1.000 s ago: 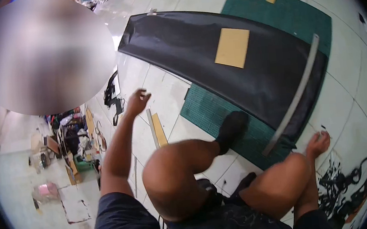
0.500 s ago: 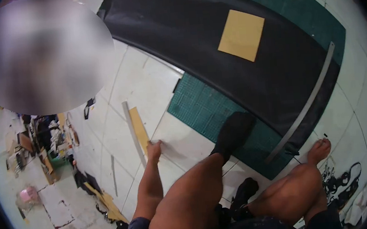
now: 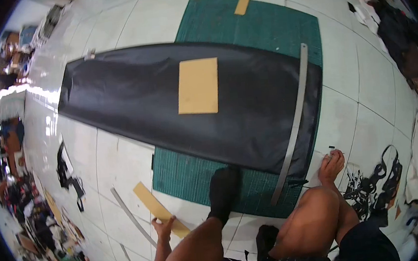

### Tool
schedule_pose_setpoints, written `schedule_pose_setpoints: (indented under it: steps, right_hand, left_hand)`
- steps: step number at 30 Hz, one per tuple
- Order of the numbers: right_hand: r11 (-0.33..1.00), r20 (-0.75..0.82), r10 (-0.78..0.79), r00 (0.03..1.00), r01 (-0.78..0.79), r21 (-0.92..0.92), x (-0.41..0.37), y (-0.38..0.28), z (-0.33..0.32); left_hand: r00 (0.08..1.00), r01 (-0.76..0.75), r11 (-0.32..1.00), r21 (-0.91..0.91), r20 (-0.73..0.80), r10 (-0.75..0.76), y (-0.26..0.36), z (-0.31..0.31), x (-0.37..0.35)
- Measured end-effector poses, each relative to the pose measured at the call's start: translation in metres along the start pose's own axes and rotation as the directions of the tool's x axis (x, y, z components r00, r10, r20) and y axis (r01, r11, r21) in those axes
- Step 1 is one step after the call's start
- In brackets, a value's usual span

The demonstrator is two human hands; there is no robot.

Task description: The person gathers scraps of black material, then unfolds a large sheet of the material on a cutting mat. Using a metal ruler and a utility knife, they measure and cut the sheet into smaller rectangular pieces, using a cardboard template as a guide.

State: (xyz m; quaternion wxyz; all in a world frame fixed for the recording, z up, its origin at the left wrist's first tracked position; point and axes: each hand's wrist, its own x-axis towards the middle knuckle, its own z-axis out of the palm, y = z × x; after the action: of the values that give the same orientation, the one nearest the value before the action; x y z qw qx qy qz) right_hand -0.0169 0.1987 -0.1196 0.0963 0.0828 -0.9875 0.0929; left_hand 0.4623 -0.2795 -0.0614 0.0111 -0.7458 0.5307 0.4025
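My left hand [image 3: 164,227] is closed on a long tan cardboard strip [image 3: 149,201], thumb and fingers at its two edges. A thin metal ruler [image 3: 129,212] lies on the floor just left of the strip. My right hand [image 3: 332,166] is low over the tiles at the right, its fingers curled together; whatever they hold is too small to make out. A small black piece [image 3: 331,147] lies just beyond those fingertips. Black sheet material [image 3: 256,96] is spread over a green cutting mat [image 3: 188,174], with a tan cardboard rectangle [image 3: 198,86] on top.
A long metal ruler [image 3: 295,123] lies across the right end of the black sheet. Near the mat's front edge is a dark slim tool [image 3: 298,182]. Black straps and scraps [image 3: 366,191] lie at the right. My sock-covered foot [image 3: 224,186] rests on the mat.
The view has swung round, so the sheet lies more level. My left hand has shifted from the strip's near end to farther along it, and the strip is angled away from the ruler.
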Motion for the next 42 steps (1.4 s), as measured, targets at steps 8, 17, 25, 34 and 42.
schedule_pose_setpoints:
  steps: [8,17,25,34,42]
  right_hand:
    - [0.995,0.010,0.010,1.000,-0.011,0.097,0.002,0.002,-0.005]
    - [0.980,0.000,0.076,0.997,-0.074,0.184,0.007,-0.001,-0.018]
    - [0.974,-0.047,0.077,0.996,-0.065,0.217,0.007,0.000,-0.020]
    - [0.969,-0.028,0.086,0.996,-0.077,0.234,0.006,0.001,-0.021]
    - [0.949,0.020,0.101,0.995,-0.102,0.297,0.008,0.001,-0.027]
  left_hand:
    - [0.934,-0.345,0.938,-0.040,0.085,0.347,0.038,-0.026,0.008]
    - [0.397,-0.875,0.479,-0.073,0.459,0.795,0.461,0.075,-0.068]
    - [-0.010,-0.986,-0.038,0.160,0.177,0.984,0.678,0.187,-0.087]
    - [0.092,-0.925,-0.362,0.112,0.993,0.074,0.428,0.174,-0.168]
    - [0.240,-0.971,0.094,0.222,0.927,0.289,0.366,0.221,-0.131]
